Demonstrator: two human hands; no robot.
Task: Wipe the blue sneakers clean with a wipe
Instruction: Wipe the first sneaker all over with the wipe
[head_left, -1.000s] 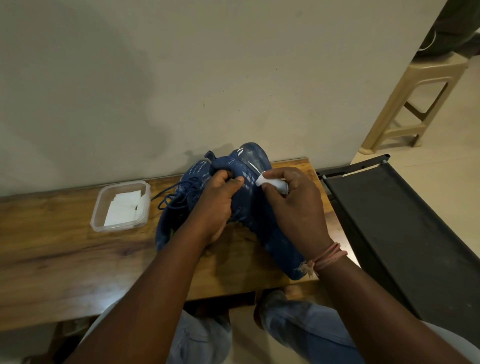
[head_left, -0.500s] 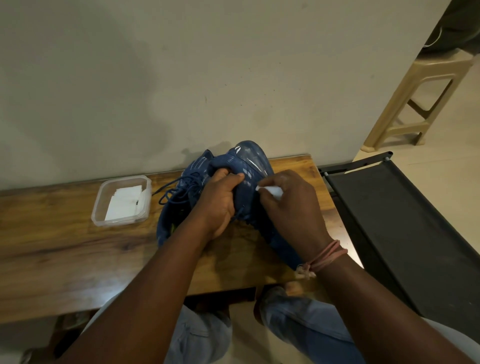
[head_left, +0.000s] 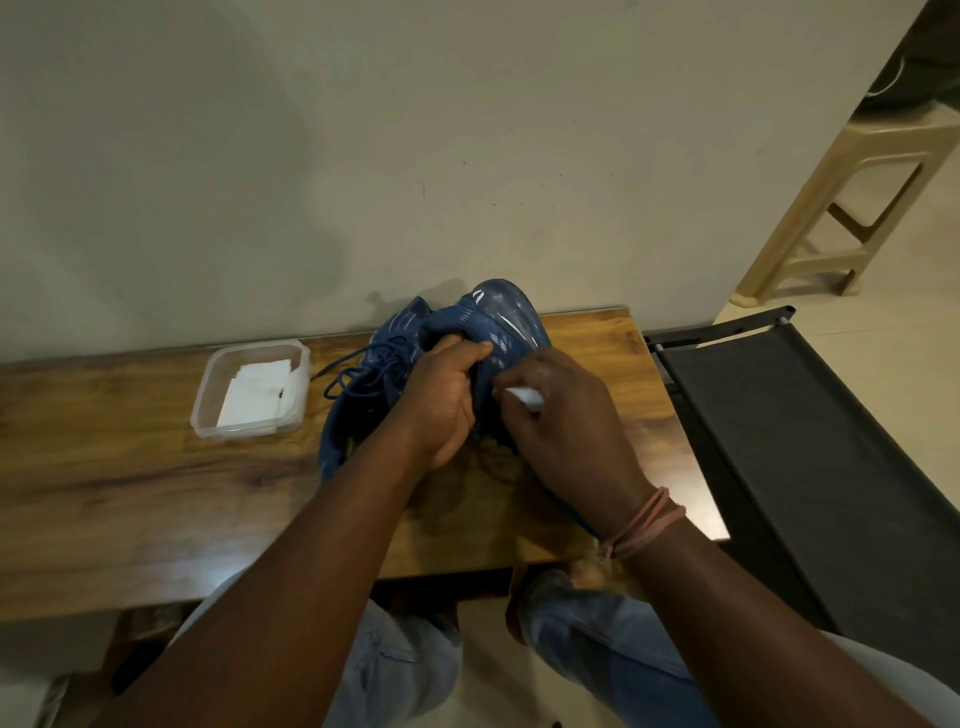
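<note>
1. Clear plastic tub (head_left: 249, 389) of spare wipes sits left of the held sneaker (head_left: 498, 322), on the table (head_left: 130, 493).
2. Left hand (head_left: 447, 400) grips the sneaker; right hand (head_left: 566, 415) pinches the wipe (head_left: 524, 396) against its side.
3. Risk: hard rubbing may twist the sneaker loose.
4. Hidden: second sneaker (head_left: 363, 395) mostly covered; dirt unreadable.

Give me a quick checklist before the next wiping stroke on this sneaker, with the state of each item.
1. Left hand grips the held sneaker: ok.
2. Right hand pinches the wipe: ok.
3. Wipe touching the sneaker's side: ok.
4. Spare wipes in the plastic container, within view: ok.
5. Second sneaker resting on the wooden table: ok.
6. Wipe clean enough to go on: cannot tell.
</note>
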